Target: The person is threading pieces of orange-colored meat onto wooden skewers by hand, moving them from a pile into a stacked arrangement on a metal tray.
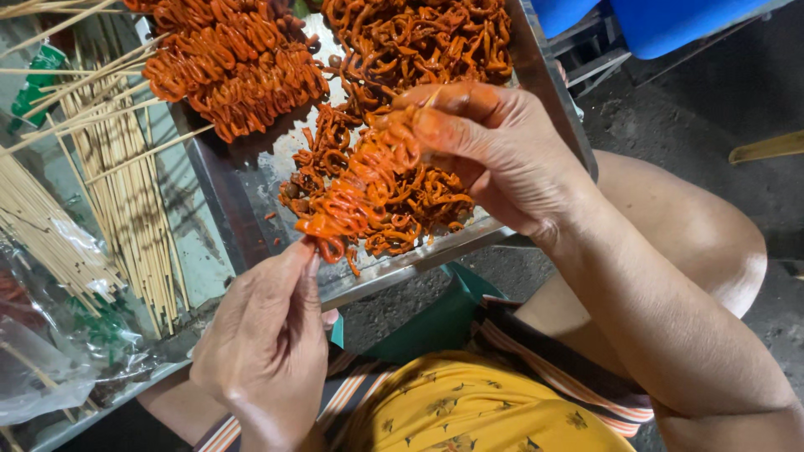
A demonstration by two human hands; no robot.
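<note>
loaded skewer (364, 180) held over the tray (548, 92), long axis running from lower left to upper right. left hand (268, 343) fingers pinch its lower tip; right hand (494, 151) fingers close round the upper end. bare sticks (126, 192) lie well left.

both hands (377, 251) grip what looks like a loaded orange skewer (364, 188).

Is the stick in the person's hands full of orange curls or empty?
Nearly full. The skewer is packed with orange curls between the right hand and the left hand, which pinches its lower end above the metal tray.
</note>
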